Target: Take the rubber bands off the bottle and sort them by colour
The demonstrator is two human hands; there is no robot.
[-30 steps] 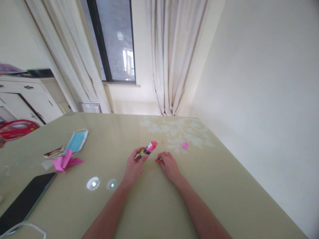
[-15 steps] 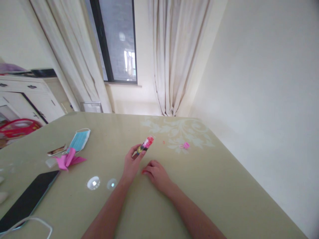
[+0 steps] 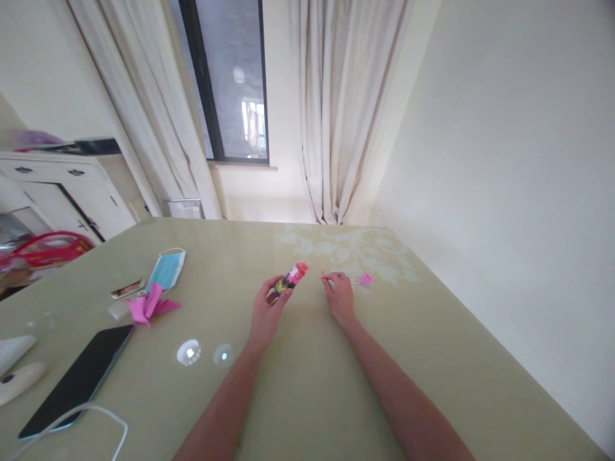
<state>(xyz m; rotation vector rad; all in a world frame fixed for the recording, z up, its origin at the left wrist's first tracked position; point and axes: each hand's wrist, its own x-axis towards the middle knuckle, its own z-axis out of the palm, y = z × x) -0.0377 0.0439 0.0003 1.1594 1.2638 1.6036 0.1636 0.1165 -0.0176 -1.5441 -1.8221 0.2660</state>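
My left hand (image 3: 267,312) is closed round a small clear tube (image 3: 292,278), tilted up to the right above the table. Pink and red bits fill its upper end, and its lower part is dark with a yellow patch. To the right, my right hand (image 3: 340,297) rests low over the table with thumb and fingertips pinched together. A tiny red piece (image 3: 323,275) shows at those fingertips; its exact kind is too small to make out. Just beyond that hand lies a small pink piece (image 3: 366,279), perhaps a cap.
On the table (image 3: 307,390) at left lie a pink folded-paper crane (image 3: 151,306), a blue face mask (image 3: 167,269), a black phone (image 3: 79,378), a white cable (image 3: 103,410) and a white rounded object (image 3: 22,382). A wall (image 3: 519,192) borders the right edge.
My right hand has moved forward and to the right, from near my left wrist to the tiny red piece. My left hand still holds the tube. The view has shifted slightly left.
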